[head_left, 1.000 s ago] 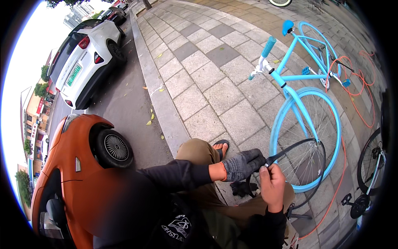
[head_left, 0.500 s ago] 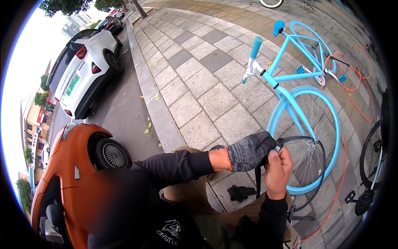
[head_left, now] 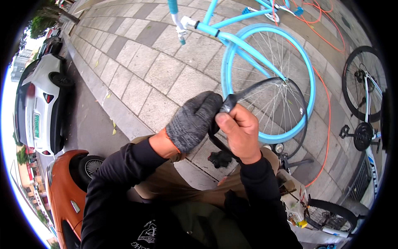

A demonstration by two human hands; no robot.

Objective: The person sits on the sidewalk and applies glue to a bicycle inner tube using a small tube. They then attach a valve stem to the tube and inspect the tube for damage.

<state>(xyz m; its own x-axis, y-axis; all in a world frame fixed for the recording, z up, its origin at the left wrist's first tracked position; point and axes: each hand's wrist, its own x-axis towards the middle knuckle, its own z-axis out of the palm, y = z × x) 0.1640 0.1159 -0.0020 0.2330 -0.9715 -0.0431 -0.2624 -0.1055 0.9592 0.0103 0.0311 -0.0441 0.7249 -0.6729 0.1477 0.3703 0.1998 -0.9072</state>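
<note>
Both of my hands hold a black bicycle inner tube (head_left: 255,86) above my knees. My left hand (head_left: 194,120), in a grey knit glove with an orange cuff edge, is closed around it. My bare right hand (head_left: 240,132) pinches it just beside the left, thumb on top. Between the hands a stretch of tube looks flattened and shiny. From there the tube loops over the front wheel (head_left: 311,79) of a light blue bicycle (head_left: 248,47) lying on its side. A crumpled dark glove (head_left: 219,159) lies on the paving between my legs.
An orange hose (head_left: 328,124) runs along the paving on the right. Another bicycle (head_left: 367,89) lies beyond it, with a further bicycle tyre (head_left: 333,206) at lower right. Left of the kerb (head_left: 93,83) stand an orange car (head_left: 62,182) and a white car (head_left: 41,95).
The whole view has swung downward and to the right, so my hands appear larger and more central. Both hands still grip the tube close together.
</note>
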